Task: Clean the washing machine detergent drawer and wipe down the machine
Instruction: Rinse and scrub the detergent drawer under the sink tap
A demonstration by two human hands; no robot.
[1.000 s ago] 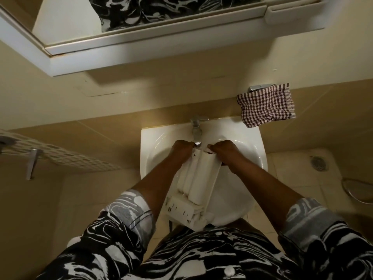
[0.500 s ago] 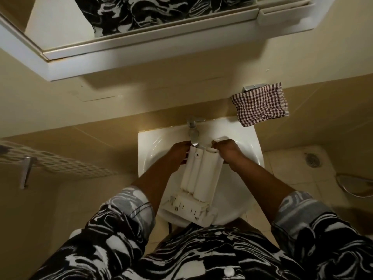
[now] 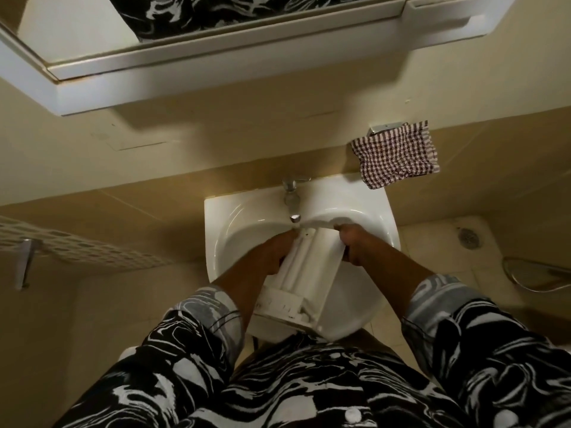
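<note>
Drawer in left hand, right hand

head view, steeply downward, over sink

The white plastic detergent drawer lies lengthwise over the sink, its far end beneath the tap, its ridged compartments showing, near end tilted toward the person.

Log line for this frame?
detergent drawer: held over sink, end under tap | left hand: grips left edge | right hand: grips right edge
</note>
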